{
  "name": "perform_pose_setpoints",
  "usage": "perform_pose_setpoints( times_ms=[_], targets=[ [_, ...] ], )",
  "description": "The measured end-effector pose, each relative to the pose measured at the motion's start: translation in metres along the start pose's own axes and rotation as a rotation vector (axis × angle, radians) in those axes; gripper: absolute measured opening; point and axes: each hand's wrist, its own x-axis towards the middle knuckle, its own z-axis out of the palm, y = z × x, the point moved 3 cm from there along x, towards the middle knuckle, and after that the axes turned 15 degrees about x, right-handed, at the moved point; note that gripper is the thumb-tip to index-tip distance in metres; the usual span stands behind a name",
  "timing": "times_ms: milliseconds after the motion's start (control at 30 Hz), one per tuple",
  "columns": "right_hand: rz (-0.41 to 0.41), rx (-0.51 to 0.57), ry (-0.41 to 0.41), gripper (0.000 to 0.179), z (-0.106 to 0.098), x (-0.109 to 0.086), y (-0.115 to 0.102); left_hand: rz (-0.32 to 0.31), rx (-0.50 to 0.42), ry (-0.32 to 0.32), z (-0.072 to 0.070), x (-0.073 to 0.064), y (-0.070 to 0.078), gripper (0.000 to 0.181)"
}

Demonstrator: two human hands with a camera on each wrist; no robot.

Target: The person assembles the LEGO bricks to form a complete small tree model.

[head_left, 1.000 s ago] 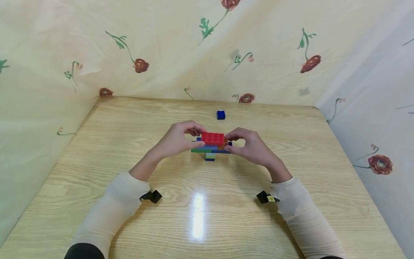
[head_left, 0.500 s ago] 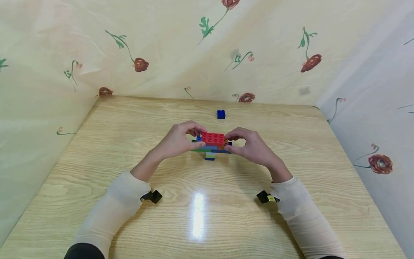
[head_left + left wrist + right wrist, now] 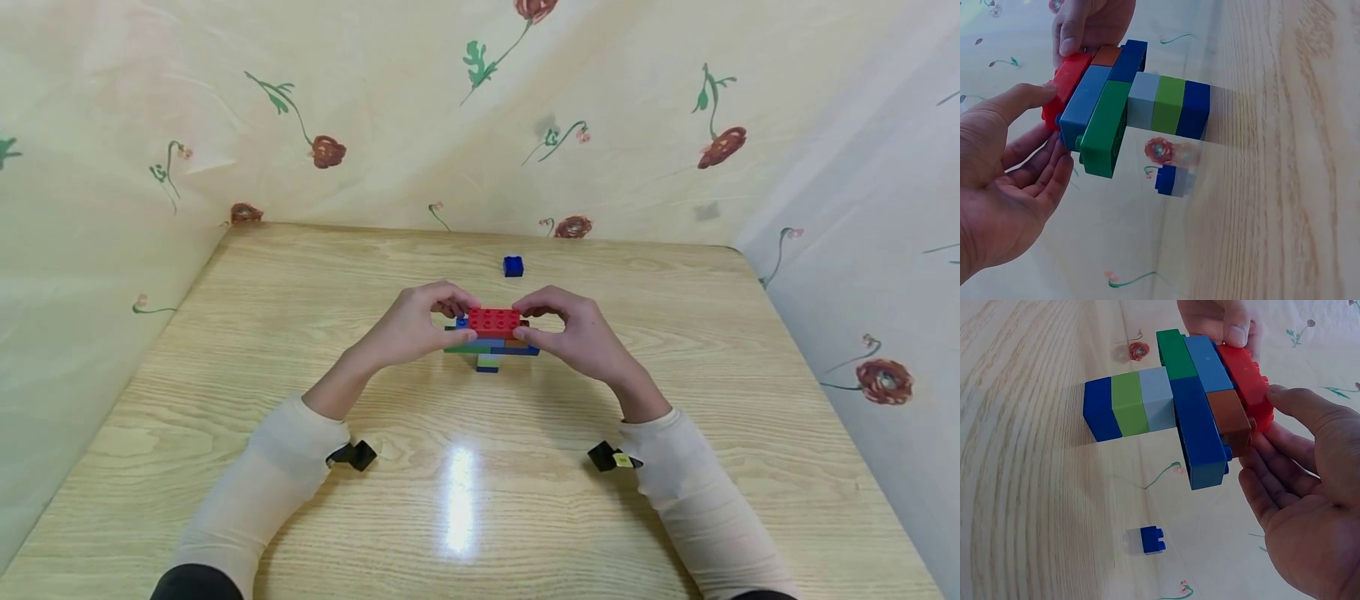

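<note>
A red brick point(image 3: 494, 322) with studs on top forms the uppermost layer of a brick structure on the table. My left hand point(image 3: 414, 327) pinches its left end between thumb and fingers. At its right end, my right hand point(image 3: 572, 330) pinches the same brick. Directly below lie a light blue brick point(image 3: 1087, 100) and an orange-brown brick point(image 3: 1230, 417). Under those are a green brick point(image 3: 1104, 128) and a long dark blue brick point(image 3: 1197, 431). A narrow column of pale grey, lime green point(image 3: 1129, 404) and dark blue bricks carries everything.
A small dark blue brick point(image 3: 513, 267) lies apart on the wooden table point(image 3: 525, 508), behind the structure. Flower-patterned cloth point(image 3: 420, 108) hangs along the back and sides. A strap with a black block sits at each wrist.
My right hand has shifted slightly left, from the orange-brown brick's end onto the red brick's right end. The left hand and the structure look unmoved.
</note>
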Motion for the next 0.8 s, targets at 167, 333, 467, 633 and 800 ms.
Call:
perform_pose_setpoints(
  times_ms=[167, 333, 467, 633, 800],
  targets=[
    [0.007, 0.002, -0.002, 0.026, 0.0007, 0.0008, 0.0016, 0.008, 0.004, -0.011, -0.0024, -0.0009, 0.0003, 0.035],
    [-0.001, -0.006, -0.010, 0.026, 0.0013, 0.0016, 0.0019, 0.012, 0.009, -0.010, -0.0044, -0.0013, 0.0006, 0.031],
    [-0.002, -0.012, -0.017, 0.026, 0.0014, 0.0017, 0.0013, 0.009, 0.000, -0.013, -0.0041, -0.0010, -0.0004, 0.029],
    [-0.001, -0.014, -0.023, 0.026, 0.0012, 0.0029, 0.0010, 0.015, -0.007, -0.003, -0.0037, -0.0006, -0.0025, 0.028],
    [0.009, -0.015, -0.025, 0.025, 0.0014, 0.0028, 0.0023, 0.021, 0.003, 0.000, -0.0023, -0.0007, -0.0047, 0.029]
  ],
)
